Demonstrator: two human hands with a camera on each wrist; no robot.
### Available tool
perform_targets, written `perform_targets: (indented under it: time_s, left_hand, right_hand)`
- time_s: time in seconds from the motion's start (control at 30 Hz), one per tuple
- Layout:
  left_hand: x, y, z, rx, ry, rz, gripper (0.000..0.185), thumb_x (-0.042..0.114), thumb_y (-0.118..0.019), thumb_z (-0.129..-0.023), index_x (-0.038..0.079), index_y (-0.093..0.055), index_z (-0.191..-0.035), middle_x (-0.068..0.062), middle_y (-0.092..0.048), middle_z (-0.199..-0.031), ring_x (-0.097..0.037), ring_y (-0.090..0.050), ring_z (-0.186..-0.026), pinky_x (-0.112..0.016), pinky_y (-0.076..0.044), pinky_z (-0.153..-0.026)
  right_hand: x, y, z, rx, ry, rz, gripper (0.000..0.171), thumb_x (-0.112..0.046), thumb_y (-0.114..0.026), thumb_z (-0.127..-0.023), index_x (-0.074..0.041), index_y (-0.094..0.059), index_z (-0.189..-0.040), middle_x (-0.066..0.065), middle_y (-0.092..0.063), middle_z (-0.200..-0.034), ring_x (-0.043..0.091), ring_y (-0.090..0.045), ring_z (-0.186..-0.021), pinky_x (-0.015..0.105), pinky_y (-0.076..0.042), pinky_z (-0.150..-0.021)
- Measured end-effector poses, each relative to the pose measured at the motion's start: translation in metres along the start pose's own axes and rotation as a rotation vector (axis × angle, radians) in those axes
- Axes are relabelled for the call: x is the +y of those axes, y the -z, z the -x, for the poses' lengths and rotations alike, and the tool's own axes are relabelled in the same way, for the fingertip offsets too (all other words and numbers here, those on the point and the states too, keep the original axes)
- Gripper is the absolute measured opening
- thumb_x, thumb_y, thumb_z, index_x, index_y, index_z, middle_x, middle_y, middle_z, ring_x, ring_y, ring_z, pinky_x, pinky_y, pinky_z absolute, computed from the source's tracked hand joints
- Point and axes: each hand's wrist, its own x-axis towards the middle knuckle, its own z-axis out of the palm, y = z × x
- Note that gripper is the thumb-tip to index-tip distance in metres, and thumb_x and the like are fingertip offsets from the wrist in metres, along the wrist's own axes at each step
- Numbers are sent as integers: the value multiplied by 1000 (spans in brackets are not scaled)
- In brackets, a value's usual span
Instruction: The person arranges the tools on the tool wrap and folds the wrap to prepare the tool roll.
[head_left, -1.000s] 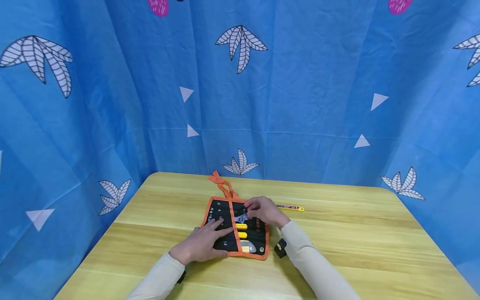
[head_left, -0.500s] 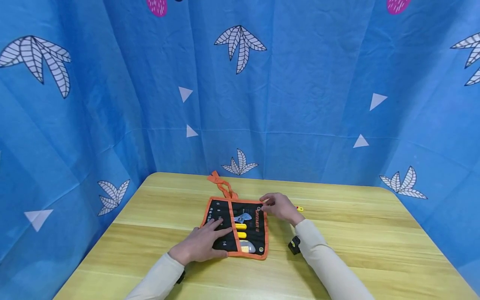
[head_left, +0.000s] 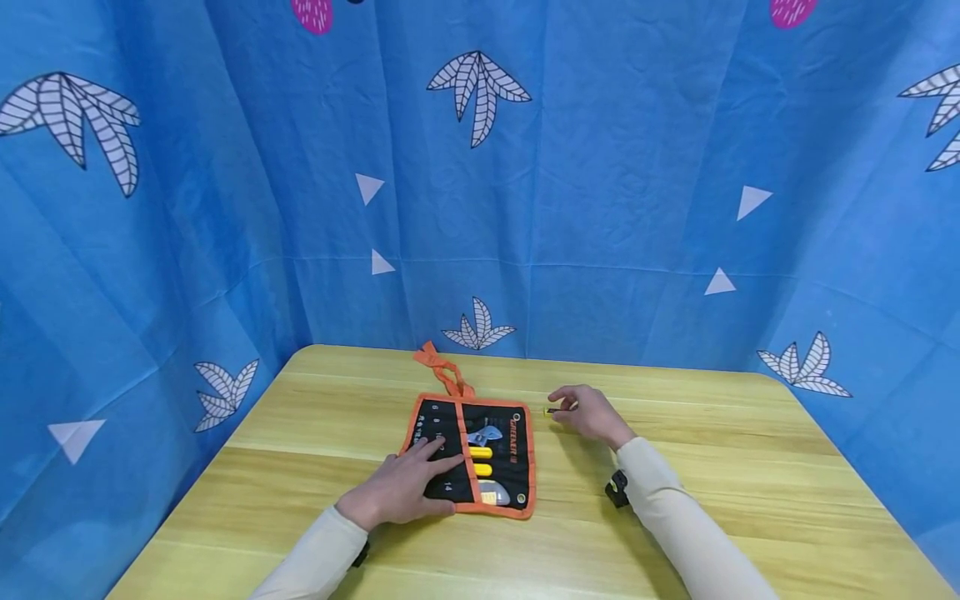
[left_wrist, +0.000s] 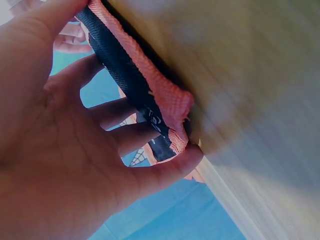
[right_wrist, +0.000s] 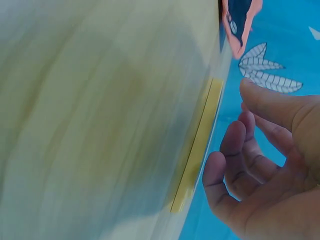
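A black tool pouch (head_left: 522,482) with orange edging lies unrolled on the table. My left hand (head_left: 401,487) rests spread on its left half, fingers straight; the left wrist view shows the thumb and fingers along the pouch edge. Tucked in the pockets are an adjustable wrench (head_left: 489,434), two yellow handles (head_left: 482,452) and a grey and yellow tool (head_left: 495,493). To the right of the pouch, my right hand (head_left: 588,412) hovers over a slim yellow strip (right_wrist: 199,145) lying flat. Its fingers are loosely bent, apart from the strip, and hold nothing.
An orange tie strap (head_left: 446,371) trails from the pouch's far edge. The wooden table (head_left: 712,467) ends at a blue patterned curtain (head_left: 615,200) behind and at both sides.
My right hand has moved right, off the pouch and over to the yellow strip, uncovering the wrench and the pouch's lettering. The left hand has stayed in place.
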Motion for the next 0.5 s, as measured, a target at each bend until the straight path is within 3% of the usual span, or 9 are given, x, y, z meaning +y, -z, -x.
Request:
perform_targets:
  time_s: [0.27, 0.5]
  left_hand:
    - [0, -1, 0, -1, 3, 0, 75, 55, -74, -89, 28, -49, -154, -15, -32, -165, -47, -27, -151, -78, -33, -106]
    - [1, -1, -1, 2, 8, -9, 75, 55, -74, -89, 28, -48, -154, -16, -32, -165, -47, -28, -151, -77, -33, -106]
  right_hand:
    - [20, 18, 6, 23, 12, 62, 31, -6, -72, -93, 3, -69, -123, 10, -63, -94, 21, -57, -83, 32, -46, -69]
    - [34, 25, 10, 23, 26, 103, 30, -5, -71, -93, 4, -69, -122, 8, -58, -86, 18, -47, -73, 33, -39, -69]
